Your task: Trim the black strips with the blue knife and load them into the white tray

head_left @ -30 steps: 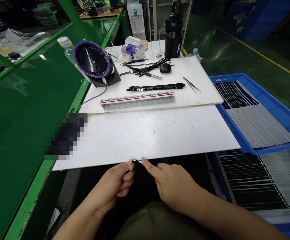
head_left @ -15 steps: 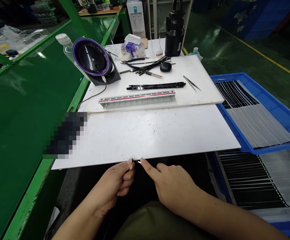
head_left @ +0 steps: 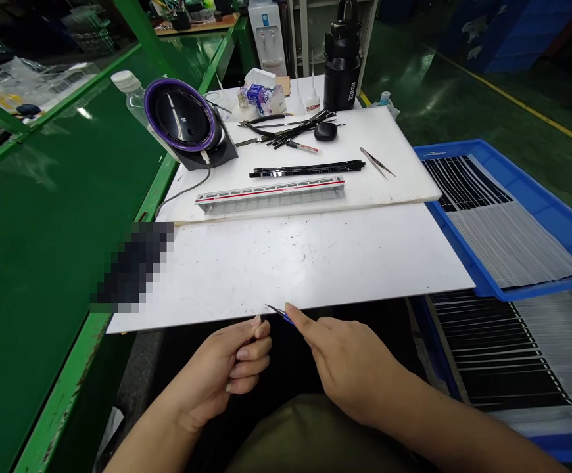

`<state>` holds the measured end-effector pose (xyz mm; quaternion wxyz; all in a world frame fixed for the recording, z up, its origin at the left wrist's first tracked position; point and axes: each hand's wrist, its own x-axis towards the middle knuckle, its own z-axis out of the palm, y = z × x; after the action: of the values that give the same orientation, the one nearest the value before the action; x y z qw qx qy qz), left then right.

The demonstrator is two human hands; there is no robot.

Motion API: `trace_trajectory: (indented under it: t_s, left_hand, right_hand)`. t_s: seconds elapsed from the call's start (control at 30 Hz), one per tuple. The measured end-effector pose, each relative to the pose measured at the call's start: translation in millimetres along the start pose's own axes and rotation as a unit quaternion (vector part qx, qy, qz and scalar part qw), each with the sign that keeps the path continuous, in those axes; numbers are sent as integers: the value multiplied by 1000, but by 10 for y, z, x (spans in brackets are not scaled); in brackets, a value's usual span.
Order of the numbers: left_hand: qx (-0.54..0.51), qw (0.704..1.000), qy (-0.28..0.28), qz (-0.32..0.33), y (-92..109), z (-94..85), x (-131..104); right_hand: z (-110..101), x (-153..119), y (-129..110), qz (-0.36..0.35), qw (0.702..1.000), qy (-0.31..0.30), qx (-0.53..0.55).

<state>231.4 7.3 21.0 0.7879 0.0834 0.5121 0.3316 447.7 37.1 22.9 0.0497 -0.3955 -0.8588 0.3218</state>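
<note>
My right hand [head_left: 350, 355] grips a slim blue-handled tool [head_left: 283, 313] with a thin, dark, pointed tip; its exact kind is unclear. The forefinger is stretched along the tool, and the tip points left over the table's front edge. Just left of that tip, my left hand [head_left: 234, 358] is closed, thumb against forefinger; anything pinched there is too small to make out. Farther back on a white foam board [head_left: 389, 190] lies a model train carriage body [head_left: 271, 192], silver-white with a red stripe. Glossy black strips [head_left: 308, 169] lie behind it.
Metal tweezers [head_left: 377, 161], pliers [head_left: 261, 121], more black strips [head_left: 306, 130] and a marker-like pen [head_left: 302, 146] lie on the board. A purple-rimmed fan [head_left: 180, 117] stands left, a black flask [head_left: 342, 69] at the back. Blue trays [head_left: 500, 154] of strips stand right; small specks dot the white tabletop [head_left: 315, 263].
The tool tip has drawn away from my left fingertips, up and to the right. A small dark bit seen earlier at those fingertips no longer shows. The left fingers have loosened slightly.
</note>
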Motion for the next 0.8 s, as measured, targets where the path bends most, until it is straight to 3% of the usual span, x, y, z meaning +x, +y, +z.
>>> trace_trajectory:
  t_s: [0.33, 0.8]
  left_hand:
    - [70, 992, 90, 53, -92, 28, 68]
    - [67, 988, 134, 45, -100, 65, 81]
  right_hand:
    - [67, 53, 24, -14, 998, -20, -52]
    - [33, 91, 34, -30, 994, -16, -104]
